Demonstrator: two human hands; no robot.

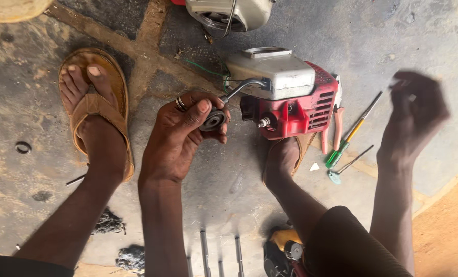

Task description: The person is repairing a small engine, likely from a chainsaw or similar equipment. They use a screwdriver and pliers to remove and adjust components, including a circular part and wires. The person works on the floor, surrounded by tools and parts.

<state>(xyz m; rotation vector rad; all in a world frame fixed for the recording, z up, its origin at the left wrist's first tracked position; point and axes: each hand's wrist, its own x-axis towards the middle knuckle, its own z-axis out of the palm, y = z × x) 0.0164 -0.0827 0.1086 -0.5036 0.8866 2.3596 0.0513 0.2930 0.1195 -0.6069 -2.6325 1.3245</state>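
A small round metal part, judged rigid, light and best gripped by its rim, is clamped in the left hand, while the blurred right hand is raised apart, its grip not discernible.

Your concrete floor is bearing the red engine, pliers, two screwdrivers, and metal rods.

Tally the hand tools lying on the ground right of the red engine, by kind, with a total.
Pliers with pink handles: 1
Green-handled screwdriver: 1
Small teal-handled screwdriver: 1
Total: 3
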